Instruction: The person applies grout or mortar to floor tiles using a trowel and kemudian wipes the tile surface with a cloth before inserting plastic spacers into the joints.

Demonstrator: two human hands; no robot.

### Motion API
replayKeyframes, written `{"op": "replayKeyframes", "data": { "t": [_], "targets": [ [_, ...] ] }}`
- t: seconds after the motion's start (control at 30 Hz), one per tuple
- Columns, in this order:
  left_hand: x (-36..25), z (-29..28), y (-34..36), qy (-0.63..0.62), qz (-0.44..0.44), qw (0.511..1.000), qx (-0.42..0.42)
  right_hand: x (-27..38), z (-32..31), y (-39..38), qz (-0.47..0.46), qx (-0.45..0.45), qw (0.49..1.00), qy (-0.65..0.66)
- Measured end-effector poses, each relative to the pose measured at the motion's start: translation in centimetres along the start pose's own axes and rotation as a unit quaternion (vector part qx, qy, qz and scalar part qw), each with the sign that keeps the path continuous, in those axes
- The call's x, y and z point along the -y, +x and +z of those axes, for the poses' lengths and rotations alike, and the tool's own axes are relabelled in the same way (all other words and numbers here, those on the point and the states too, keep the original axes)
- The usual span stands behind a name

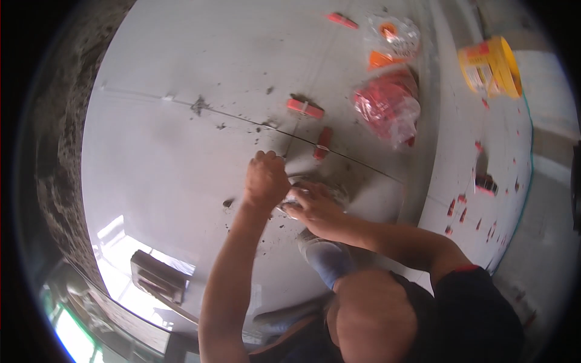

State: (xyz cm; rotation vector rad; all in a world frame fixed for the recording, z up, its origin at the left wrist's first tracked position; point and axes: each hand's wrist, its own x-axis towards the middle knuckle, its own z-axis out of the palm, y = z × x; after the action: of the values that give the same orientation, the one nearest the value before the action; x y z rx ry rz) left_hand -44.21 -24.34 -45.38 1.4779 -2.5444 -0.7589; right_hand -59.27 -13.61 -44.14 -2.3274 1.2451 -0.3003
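Pale grey glossy floor tiles (pixel 181 151) fill the view, speckled with dark mortar crumbs along the thin joints, and a rough dark strip of bare ground (pixel 57 151) curves round the left edge. Red plastic wedge clips (pixel 305 108) stand in the joints beyond the hands; a clear plastic bag of red clips (pixel 387 106) lies further right, and a yellow plastic bucket (pixel 491 66) lies tipped on its side at the far right. The left hand (pixel 265 180) is curled into a fist, pressing down at the tile joint. The right hand (pixel 315 204), just beside it, closes round a small whitish object (pixel 295 201), mostly hidden between the two hands; its kind cannot be told.
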Motion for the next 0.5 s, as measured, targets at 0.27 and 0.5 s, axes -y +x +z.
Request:
{"op": "replayKeyframes", "data": {
  "t": [0.27, 0.5],
  "targets": [
    [-7.0, 3.4, -3.9, -0.165, -0.227, 0.95, -0.139, -4.9, -12.8, 4.8, 0.114, -0.054, 0.991, 0.054],
    [-9.6, 3.9, -3.9, -0.178, -0.278, 0.944, -0.013, -5.7, -9.2, 13.6, -0.091, 0.204, 0.964, -0.144]
  ]
}}
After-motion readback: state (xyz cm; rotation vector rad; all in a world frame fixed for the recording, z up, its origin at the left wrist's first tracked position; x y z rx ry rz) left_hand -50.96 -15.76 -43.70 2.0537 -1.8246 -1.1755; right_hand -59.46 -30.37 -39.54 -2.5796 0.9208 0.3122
